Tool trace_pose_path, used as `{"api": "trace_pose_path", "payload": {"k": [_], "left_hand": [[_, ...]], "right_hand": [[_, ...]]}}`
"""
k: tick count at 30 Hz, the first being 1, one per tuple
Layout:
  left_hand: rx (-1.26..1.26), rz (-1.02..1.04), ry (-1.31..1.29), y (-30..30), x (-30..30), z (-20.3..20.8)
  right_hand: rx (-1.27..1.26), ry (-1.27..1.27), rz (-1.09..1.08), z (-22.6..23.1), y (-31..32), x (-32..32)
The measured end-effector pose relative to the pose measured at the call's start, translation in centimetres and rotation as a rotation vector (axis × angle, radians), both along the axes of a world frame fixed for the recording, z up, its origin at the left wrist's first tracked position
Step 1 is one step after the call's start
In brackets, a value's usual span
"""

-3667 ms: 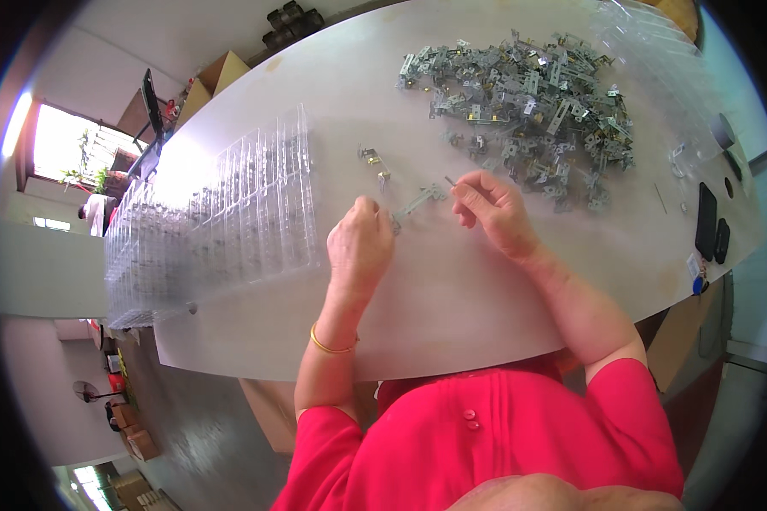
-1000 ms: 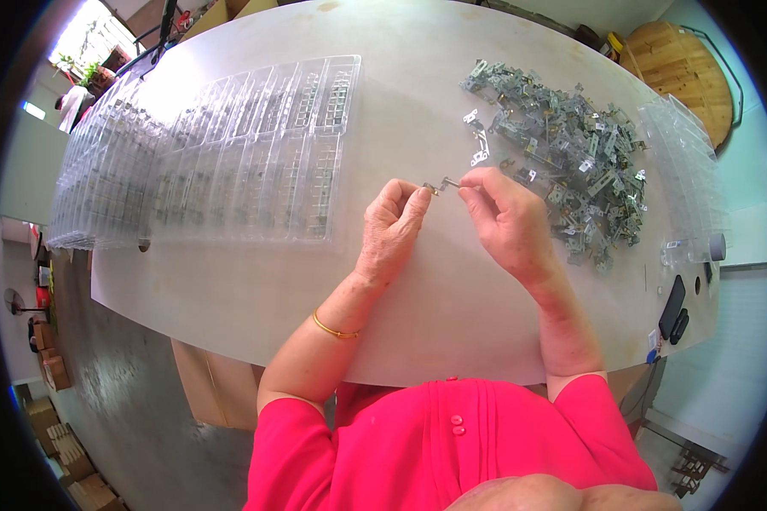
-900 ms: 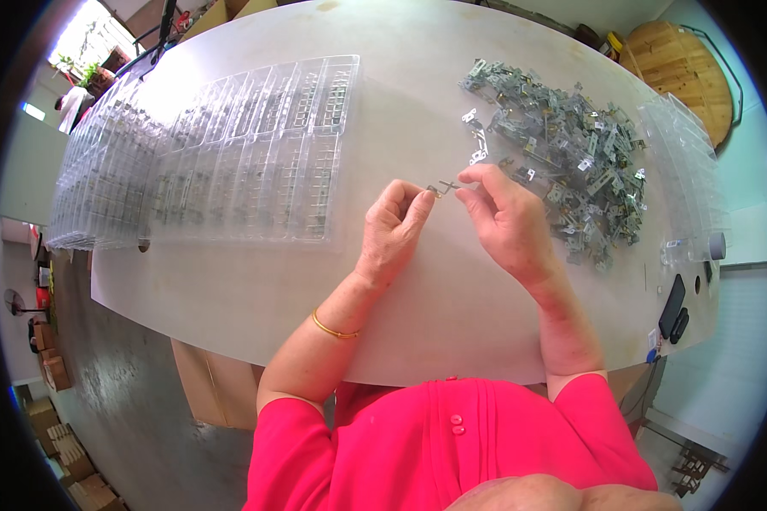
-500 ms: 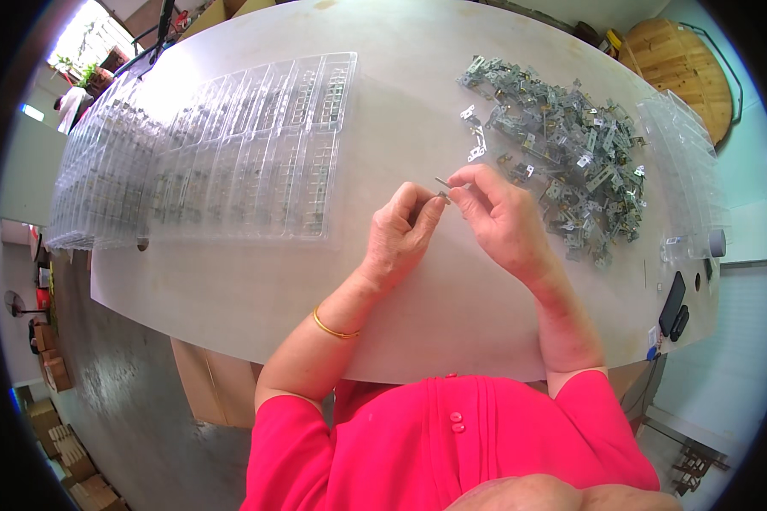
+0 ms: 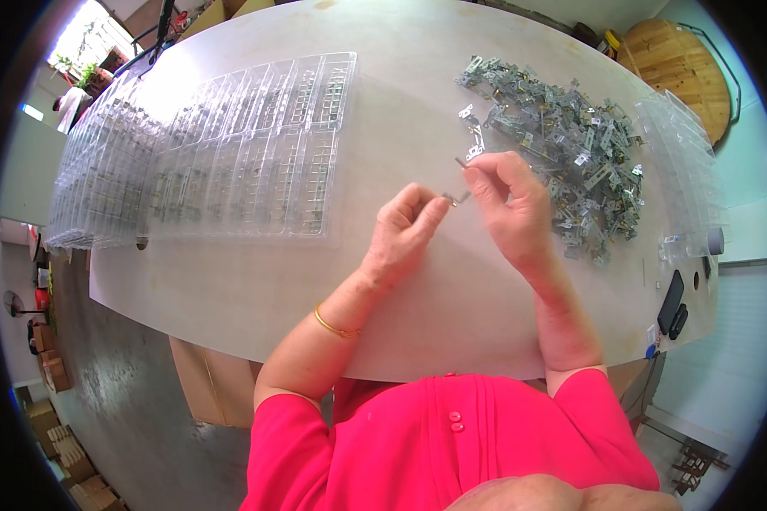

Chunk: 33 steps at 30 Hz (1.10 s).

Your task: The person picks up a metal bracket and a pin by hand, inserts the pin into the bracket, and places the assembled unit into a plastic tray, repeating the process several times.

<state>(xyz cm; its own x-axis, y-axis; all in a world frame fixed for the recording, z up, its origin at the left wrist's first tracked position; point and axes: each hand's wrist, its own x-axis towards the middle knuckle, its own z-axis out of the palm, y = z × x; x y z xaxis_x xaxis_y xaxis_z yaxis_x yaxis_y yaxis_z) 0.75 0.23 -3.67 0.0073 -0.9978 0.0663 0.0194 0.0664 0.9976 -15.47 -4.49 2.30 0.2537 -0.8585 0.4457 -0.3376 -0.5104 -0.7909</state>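
Note:
Over the middle of the table, my left hand (image 5: 406, 228) is closed, pinching a small metal part (image 5: 454, 201) between thumb and fingertips; a thin bit of it sticks out to the right. To its right, my right hand (image 5: 513, 198) is closed around a thin dark metal rod (image 5: 461, 162), whose tip shows above the fingers. The two hands are a short way apart. Just beyond my right hand lies a big loose heap of small metal brackets (image 5: 592, 140), with a few lying at its left edge.
Clear plastic compartment trays (image 5: 328, 140) filled with metal parts stand stacked at the left of the table (image 5: 400, 111). Other clear trays (image 5: 677, 162) lie at the right edge, near a clear bottle (image 5: 690, 245) and a black phone (image 5: 671, 300). A round wooden board (image 5: 677, 72) stands behind.
My right hand has moved to the right, away from my left hand, with the rod still in its fingers. My left hand has barely moved and keeps its pinch.

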Motion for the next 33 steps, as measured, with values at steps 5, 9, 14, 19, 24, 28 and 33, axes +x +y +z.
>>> {"api": "trace_pose_path", "payload": {"k": [5, 9, 14, 19, 24, 28, 33], "left_hand": [[0.175, 0.013, 0.426, -0.9, 1.5, -0.6], [0.166, 0.026, 0.549, -1.0, 1.7, -0.7], [0.139, 0.015, 0.557, -1.1, 1.8, -0.8], [0.122, 0.017, 0.456, -1.1, 1.7, -0.6], [0.093, 0.039, 0.394, -1.0, 1.6, -0.7], [0.027, 0.085, 0.259, -0.8, 1.5, -0.5], [-0.033, 0.057, 0.081, -0.4, 1.2, -0.5]], "right_hand": [[0.045, 0.057, -0.027, 0.7, 0.1, -0.4], [0.130, 0.147, -0.012, 0.6, 0.4, -0.3], [0.147, 0.176, -0.004, 0.6, 0.4, -0.1], [0.136, 0.202, 0.003, 0.4, 0.3, -0.2], [0.140, 0.215, 0.003, 0.4, 0.3, -0.1], [0.133, 0.228, 0.004, 0.6, 0.3, -0.2], [0.193, 0.145, 0.041, -0.1, 0.1, -0.4]]}}
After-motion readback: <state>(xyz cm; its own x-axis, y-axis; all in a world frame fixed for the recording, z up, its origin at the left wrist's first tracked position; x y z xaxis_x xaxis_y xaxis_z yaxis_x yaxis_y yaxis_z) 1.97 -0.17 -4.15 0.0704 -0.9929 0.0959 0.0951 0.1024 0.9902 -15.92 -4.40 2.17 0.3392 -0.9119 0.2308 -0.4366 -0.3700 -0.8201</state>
